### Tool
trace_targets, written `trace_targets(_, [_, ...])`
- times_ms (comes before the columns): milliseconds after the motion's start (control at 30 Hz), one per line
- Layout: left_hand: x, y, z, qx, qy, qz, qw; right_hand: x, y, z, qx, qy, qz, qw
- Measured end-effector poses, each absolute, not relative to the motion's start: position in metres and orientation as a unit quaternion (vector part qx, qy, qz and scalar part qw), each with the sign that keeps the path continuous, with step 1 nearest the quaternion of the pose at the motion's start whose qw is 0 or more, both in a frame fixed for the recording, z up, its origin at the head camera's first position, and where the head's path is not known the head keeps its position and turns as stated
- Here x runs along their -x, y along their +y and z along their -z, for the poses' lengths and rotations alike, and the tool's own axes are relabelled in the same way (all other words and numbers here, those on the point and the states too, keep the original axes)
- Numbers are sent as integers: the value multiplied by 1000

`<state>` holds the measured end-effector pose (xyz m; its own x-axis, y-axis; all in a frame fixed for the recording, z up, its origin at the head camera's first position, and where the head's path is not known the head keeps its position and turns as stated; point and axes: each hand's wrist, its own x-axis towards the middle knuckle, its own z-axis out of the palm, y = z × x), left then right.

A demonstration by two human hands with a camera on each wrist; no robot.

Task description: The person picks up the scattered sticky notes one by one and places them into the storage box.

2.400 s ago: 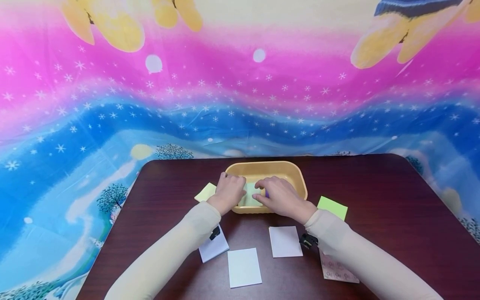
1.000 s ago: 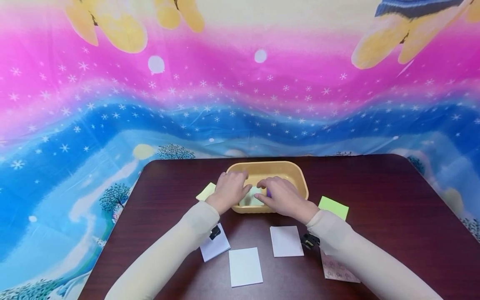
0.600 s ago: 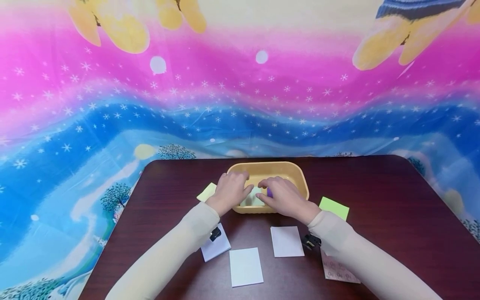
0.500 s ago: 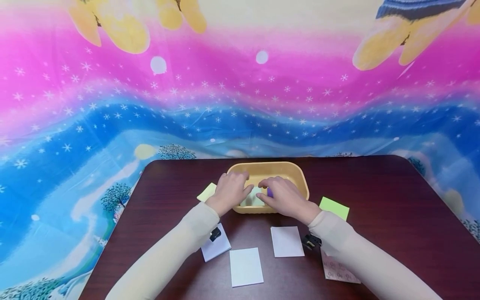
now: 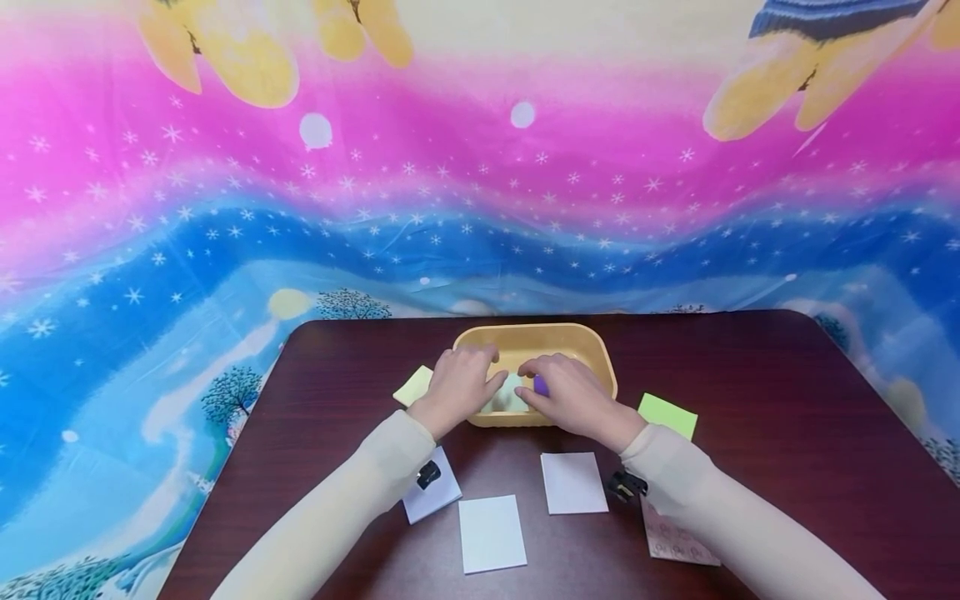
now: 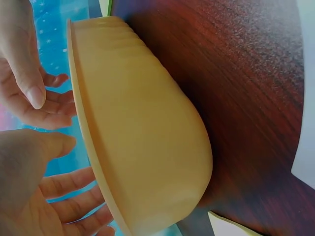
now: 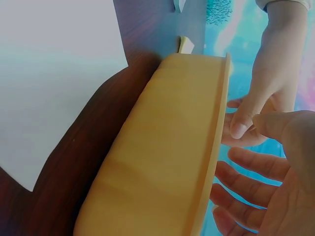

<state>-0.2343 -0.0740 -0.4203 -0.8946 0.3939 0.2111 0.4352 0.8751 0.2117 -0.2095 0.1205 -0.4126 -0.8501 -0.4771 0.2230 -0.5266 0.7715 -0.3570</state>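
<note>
Both hands hang over a yellow plastic basin (image 5: 534, 330) near the far side of the table. My left hand (image 5: 459, 383) reaches over its left part, thumb extended and fingers loosely bent. Opposite it, my right hand (image 5: 572, 392) has the same relaxed shape, thumb pointing left. Between the two thumbs a pale green piece (image 5: 513, 393) shows inside the basin, and a small purple item (image 5: 540, 385) peeks out beside the right hand. In the wrist views the fingers (image 6: 74, 206) dip past the basin's rim, with no object visible in either palm; the basin's wall hides what lies inside.
White paper pads lie in front of the basin: one at left (image 5: 433, 487), one in the middle (image 5: 492, 535), one at right (image 5: 573, 483). A pale yellow note (image 5: 414, 385), a green note (image 5: 669, 415) and a patterned pink sheet (image 5: 675, 537) flank them. A printed cloth (image 5: 480, 192) hangs behind.
Compared with the earliest frame, my left thumb has moved right, covering more of the pale green piece, and more purple shows beside my right hand. Over the last half second hardly anything moves.
</note>
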Motion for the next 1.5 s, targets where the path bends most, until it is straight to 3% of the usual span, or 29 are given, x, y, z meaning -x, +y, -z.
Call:
trace_targets(967, [217,-68,415,233,-955,147,107,201,138,413,-255,-938,-217,88])
trace_targets(1500, [208,-60,413,233,-955,158,90,194,146,414,-245,-940,-216,98])
